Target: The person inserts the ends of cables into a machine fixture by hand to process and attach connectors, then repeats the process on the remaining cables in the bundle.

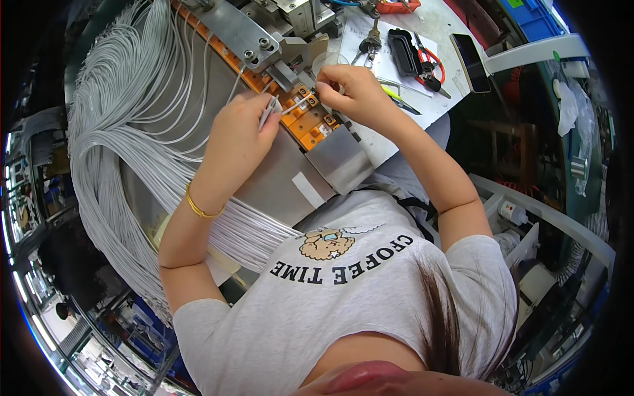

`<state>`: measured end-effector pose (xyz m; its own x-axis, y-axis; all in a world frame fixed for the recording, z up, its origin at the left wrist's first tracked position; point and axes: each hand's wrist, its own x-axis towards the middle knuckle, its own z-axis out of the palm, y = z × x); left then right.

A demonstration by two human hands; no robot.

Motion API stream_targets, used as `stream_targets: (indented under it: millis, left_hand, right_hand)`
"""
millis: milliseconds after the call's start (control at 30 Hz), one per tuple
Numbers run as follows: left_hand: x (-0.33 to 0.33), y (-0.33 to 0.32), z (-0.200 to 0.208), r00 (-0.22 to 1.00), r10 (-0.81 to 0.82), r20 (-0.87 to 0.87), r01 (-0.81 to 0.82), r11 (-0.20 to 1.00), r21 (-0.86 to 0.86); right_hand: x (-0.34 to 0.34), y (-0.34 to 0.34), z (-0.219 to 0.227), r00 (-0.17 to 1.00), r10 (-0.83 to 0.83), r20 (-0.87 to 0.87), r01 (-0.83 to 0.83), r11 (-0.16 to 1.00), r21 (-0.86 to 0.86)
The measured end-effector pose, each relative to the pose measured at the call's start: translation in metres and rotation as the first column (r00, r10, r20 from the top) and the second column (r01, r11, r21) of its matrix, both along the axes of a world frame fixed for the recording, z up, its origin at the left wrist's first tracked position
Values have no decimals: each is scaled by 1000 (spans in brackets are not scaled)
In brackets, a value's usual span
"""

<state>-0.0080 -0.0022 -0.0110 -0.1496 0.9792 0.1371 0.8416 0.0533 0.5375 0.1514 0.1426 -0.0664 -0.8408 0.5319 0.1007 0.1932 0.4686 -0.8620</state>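
My left hand point(239, 135) is closed on a grey-white cable point(296, 104), with short pale pieces showing between the thumb and fingers. That cable runs over an orange fixture block point(305, 125) toward my right hand point(353, 92). The right thumb and fingers are pinched at its far end, just above the block's right edge; the tip itself is hidden by the fingers. Small metal parts and dark screws sit in the orange block. A grey metal block point(340, 158) closes off the fixture's near end.
Bundled grey-white cables point(125, 86) fill the left side and loop toward my lap. A metal press mechanism point(247, 39) stands behind the fixture. At the right lie red-handled pliers point(432, 63), a black case point(404, 53), keys point(371, 43), a phone point(470, 63) and paper.
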Motion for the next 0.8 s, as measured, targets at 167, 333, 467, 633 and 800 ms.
stream_targets:
  millis: [167, 333, 467, 633, 800]
  left_hand:
    - [-2, 1, 10, 909, 164, 384, -83, 972, -220]
    - [-1, 3, 20, 847, 152, 509, 84, 907, -412]
    - [3, 4, 25, 757, 188, 626, 117, 903, -412]
    - [-1, 3, 21, 722, 212, 658, 40, 937, -346]
    - [1, 2, 21, 774, 129, 619, 50, 963, -263]
  right_hand:
    - [2, -8, 9, 989, -91, -120, 108, 984, 140]
    - [-4, -22, 24, 922, 144, -359, 0, 928, 373]
    - [-2, -24, 28, 911, 192, -366, -19, 903, 429]
    - [4, -22, 27, 947, 139, -290, -89, 980, 177]
    - [4, -24, 29, 940, 148, -309, -124, 988, 95]
